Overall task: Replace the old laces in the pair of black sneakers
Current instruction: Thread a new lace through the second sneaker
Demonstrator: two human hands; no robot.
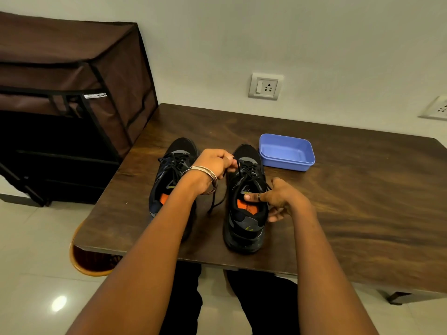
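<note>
Two black sneakers stand side by side on the dark wooden table [350,213], toes pointing away from me. The left sneaker [173,170] is laced with black laces and partly hidden by my left forearm. My left hand [215,163], with bangles at the wrist, pinches a black lace [219,201] of the right sneaker [246,223] above its front eyelets; the lace's loose end trails down onto the table between the shoes. My right hand [280,201] grips the right sneaker at its collar, thumb across the opening, fingers curled round its outer side.
A shallow blue plastic tub [287,163] sits just right of the right sneaker's toe. A brown fabric-covered rack [72,93] stands left of the table. Wall sockets [266,87] are behind the table. An orange stool edge [79,262] shows under the table's near left corner.
</note>
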